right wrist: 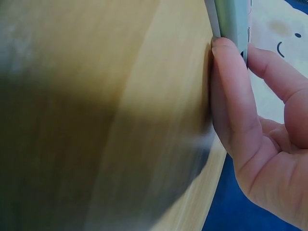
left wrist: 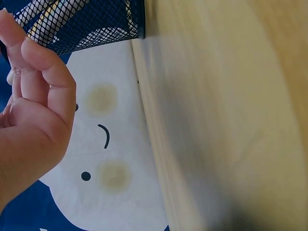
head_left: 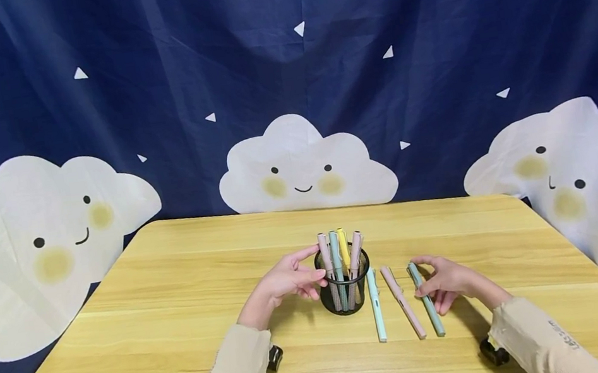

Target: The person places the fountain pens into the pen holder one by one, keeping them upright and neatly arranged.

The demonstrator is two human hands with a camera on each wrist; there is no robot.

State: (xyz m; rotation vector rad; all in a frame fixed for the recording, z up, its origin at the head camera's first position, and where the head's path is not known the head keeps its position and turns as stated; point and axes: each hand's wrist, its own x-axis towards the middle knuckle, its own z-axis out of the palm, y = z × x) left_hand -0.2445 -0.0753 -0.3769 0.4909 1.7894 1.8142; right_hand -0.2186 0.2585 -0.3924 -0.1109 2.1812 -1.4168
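My left hand (head_left: 284,278) holds the left side of a black mesh pen holder (head_left: 327,300), thumb at the front and index finger reaching behind the rim. Several capped pens stand in it: pinkish ones, a teal pen (head_left: 335,250) and a yellow pen (head_left: 343,244). The left wrist view shows the thumb and a finger against the mesh (left wrist: 103,24). On the right, my right hand (head_left: 450,280) pinches a grey-green pen (head_left: 432,313) between thumb and finger near its upper end. That pen lies along the tabletop; its far end is cut off in the right wrist view.
Between the holder and the grey-green pen lie a light blue pen (head_left: 377,312) and a pink pen (head_left: 406,308). The wooden table (head_left: 185,355) ends at the back against a dark blue curtain (head_left: 258,58) printed with white clouds. Beige sleeves cover both forearms.
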